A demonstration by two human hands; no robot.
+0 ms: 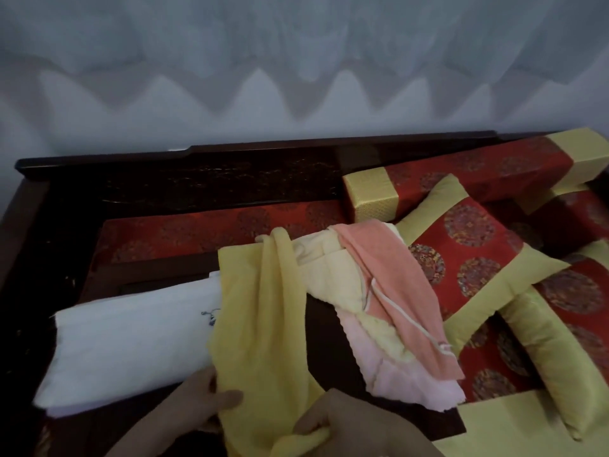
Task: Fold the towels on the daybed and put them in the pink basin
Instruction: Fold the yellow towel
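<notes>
Gripping the yellow towel (260, 324), I pinch its edge in my left hand (201, 402) and curl my right hand (349, 420) round its bunched lower end. A white towel (131, 341) lies just beyond my left hand; beyond my right sits what seems a heap of pink and cream towels (389, 328).

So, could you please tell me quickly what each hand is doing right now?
The left hand is closed, pinching the yellow towel at its left edge.
The right hand is closed, gripping the same yellow towel near its lower end.
</notes>
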